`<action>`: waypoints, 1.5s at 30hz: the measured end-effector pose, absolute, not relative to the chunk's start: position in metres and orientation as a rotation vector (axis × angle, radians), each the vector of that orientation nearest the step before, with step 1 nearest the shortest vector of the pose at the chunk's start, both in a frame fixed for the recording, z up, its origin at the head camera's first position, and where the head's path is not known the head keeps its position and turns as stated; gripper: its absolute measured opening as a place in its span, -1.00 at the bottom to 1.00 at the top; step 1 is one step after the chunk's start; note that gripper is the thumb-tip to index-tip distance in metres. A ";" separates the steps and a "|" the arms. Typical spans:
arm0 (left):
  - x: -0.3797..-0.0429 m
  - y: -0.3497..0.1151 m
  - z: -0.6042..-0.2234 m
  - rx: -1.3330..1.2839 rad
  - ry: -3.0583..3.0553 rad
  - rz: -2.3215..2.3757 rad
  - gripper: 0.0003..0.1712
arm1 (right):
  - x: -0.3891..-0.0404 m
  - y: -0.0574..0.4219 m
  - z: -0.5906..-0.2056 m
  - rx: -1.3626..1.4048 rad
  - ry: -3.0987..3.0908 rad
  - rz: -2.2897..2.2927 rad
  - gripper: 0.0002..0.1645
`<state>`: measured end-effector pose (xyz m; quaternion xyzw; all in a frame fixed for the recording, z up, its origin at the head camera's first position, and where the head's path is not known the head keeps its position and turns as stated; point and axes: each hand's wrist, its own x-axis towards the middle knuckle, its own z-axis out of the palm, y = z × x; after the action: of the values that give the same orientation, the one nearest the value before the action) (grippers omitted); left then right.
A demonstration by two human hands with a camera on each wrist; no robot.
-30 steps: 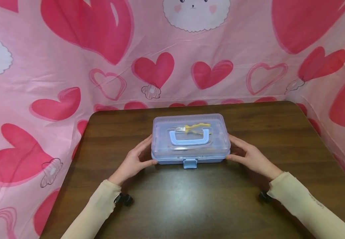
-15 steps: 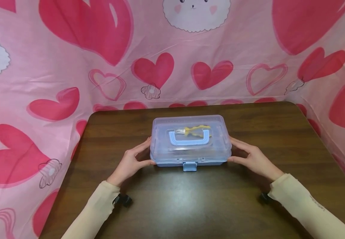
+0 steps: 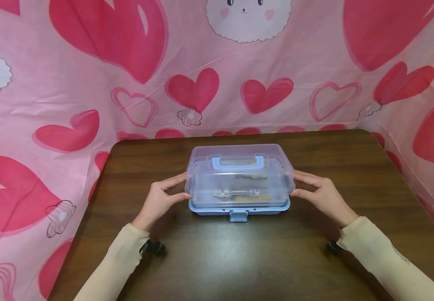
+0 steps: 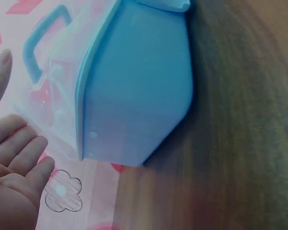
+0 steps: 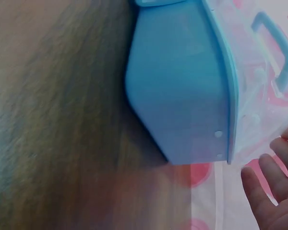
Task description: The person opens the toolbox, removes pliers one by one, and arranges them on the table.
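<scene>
A toolbox with a light blue base [image 3: 217, 212] stands on the table, its transparent lid [image 3: 204, 175] tilted up at the front and hinged at the back. The blue carry handle [image 3: 237, 165] is on top of the lid. My left hand [image 3: 157, 203] touches the lid's left end, thumb at the front corner and fingers straight along the side. At the opposite end, my right hand [image 3: 326, 200] touches the lid the same way. Through the plastic show yellow-handled tools [image 3: 254, 198], blurred. Both wrist views show extended fingers beside the clear lid.
The brown wooden table [image 3: 224, 259] reaches back to a pink heart-printed cloth [image 3: 228, 58] that hangs behind and at both sides. A blue latch [image 3: 238, 216] hangs at the base's front. Small black devices [image 3: 153, 248] sit at the wrists.
The lid's front edge has risen off the base, and both hands have shifted up and slightly outward with it. The handle has tipped backward, and the base's front rim now shows.
</scene>
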<state>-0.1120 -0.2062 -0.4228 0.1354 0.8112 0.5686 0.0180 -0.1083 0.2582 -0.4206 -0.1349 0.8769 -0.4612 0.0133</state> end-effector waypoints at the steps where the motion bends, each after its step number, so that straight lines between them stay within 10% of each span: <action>1: -0.113 -0.206 -0.422 0.412 2.526 1.776 -0.30 | -0.109 0.258 -0.419 -0.400 2.727 -1.448 -0.33; 27: -0.150 -0.191 -0.388 0.280 2.671 1.913 -0.65 | -0.137 0.229 -0.390 -0.028 2.520 -2.049 -0.53; 45: -0.186 -0.181 -0.380 0.139 2.423 2.245 -0.55 | -0.159 0.227 -0.401 -0.373 2.428 -2.083 -0.51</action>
<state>-0.1862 -0.1809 -0.3803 0.0418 0.7304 0.6768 -0.0822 -0.1593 0.2265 -0.4006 -0.1158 0.7533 -0.6462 -0.0397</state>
